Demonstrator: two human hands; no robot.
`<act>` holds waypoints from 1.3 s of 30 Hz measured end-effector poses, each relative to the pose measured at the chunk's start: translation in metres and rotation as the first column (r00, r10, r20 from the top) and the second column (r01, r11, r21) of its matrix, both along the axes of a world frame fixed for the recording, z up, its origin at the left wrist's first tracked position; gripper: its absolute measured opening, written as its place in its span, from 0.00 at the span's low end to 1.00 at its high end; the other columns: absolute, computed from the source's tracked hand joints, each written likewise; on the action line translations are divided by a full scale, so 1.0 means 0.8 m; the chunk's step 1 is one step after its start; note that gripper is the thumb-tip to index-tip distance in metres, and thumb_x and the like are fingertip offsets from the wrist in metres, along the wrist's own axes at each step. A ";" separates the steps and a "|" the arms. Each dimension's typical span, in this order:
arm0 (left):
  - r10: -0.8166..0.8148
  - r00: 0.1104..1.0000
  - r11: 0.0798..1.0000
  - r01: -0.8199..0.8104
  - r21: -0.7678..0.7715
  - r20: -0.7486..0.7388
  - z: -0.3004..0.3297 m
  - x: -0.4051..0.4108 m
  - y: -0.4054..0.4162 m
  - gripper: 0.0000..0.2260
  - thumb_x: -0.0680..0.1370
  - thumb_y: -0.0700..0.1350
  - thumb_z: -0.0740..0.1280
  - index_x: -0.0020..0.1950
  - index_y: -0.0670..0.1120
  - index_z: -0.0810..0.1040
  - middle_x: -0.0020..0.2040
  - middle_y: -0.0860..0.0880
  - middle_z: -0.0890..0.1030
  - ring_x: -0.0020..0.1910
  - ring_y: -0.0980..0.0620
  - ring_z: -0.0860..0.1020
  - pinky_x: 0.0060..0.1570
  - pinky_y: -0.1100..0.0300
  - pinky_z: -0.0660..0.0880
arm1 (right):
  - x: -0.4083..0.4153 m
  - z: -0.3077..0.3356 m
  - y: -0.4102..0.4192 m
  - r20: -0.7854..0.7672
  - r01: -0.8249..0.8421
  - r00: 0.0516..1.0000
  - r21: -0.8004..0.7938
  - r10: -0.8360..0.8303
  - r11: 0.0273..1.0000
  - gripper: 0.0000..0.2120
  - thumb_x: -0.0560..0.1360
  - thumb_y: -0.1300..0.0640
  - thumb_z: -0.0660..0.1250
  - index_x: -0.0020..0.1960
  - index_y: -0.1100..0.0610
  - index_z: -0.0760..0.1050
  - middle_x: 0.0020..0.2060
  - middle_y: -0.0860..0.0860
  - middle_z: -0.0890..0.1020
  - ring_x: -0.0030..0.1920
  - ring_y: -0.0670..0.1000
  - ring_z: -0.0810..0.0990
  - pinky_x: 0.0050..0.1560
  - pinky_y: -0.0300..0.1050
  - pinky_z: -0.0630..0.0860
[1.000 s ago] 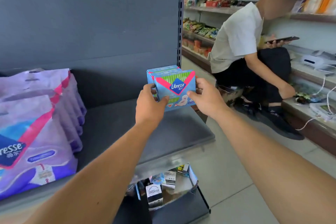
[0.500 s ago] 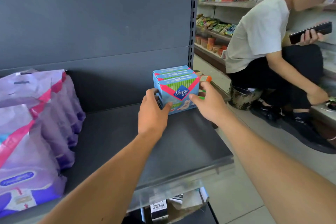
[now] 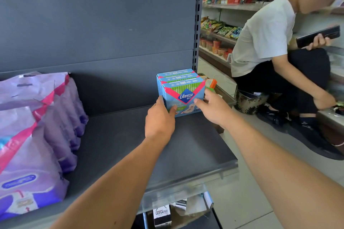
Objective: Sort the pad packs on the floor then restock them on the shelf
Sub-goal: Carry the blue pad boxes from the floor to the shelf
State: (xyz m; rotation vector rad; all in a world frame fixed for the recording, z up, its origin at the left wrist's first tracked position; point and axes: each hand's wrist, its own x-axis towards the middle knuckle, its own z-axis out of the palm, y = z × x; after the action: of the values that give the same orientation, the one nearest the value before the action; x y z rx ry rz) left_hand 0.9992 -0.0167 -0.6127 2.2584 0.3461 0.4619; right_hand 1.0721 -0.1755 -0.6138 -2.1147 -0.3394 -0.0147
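Right of centre in the frame, our left hand (image 3: 160, 117) and right hand (image 3: 212, 109) gripped the blue pad packs (image 3: 181, 89), restocking them on the shelf (image 3: 195, 154). Next, we judged, both hands should let go.

Crouching person (image 3: 268, 39) with phone (image 3: 318, 36); snack-filled shelves (image 3: 219, 37) behind; boxes (image 3: 162, 214) below.
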 end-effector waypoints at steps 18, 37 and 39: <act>-0.508 0.827 0.777 0.321 0.541 0.239 0.067 -0.159 -0.157 0.11 0.77 0.45 0.63 0.57 0.43 0.75 0.55 0.43 0.78 0.55 0.41 0.74 0.49 0.50 0.71 | -0.269 0.050 -0.169 0.391 0.345 0.912 -0.576 -0.121 0.741 0.18 0.81 0.50 0.58 0.68 0.54 0.72 0.61 0.52 0.76 0.63 0.55 0.73 0.58 0.56 0.74; -0.953 0.118 0.004 0.925 0.379 -0.279 -0.071 -0.418 -0.480 0.16 0.80 0.53 0.59 0.66 0.49 0.70 0.62 0.47 0.74 0.61 0.46 0.73 0.53 0.51 0.72 | -0.692 -0.057 -0.415 0.013 0.635 0.509 -0.682 -0.861 0.364 0.21 0.80 0.52 0.59 0.72 0.54 0.65 0.66 0.55 0.73 0.65 0.56 0.72 0.64 0.49 0.69; -0.946 0.030 -0.082 0.941 0.328 -0.322 -0.097 -0.448 -0.512 0.16 0.80 0.52 0.59 0.66 0.49 0.71 0.62 0.47 0.74 0.61 0.44 0.73 0.54 0.51 0.72 | -0.737 -0.077 -0.432 -0.043 0.640 0.406 -0.700 -0.913 0.318 0.22 0.79 0.51 0.61 0.72 0.55 0.66 0.66 0.56 0.74 0.65 0.57 0.72 0.63 0.49 0.70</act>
State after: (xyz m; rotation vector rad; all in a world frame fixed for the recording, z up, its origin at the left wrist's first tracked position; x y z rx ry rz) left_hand 0.6412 -0.4259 -0.6907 2.2283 -1.6154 -0.3213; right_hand 0.4829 -0.5215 -0.6755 -2.5876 1.2367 -0.0213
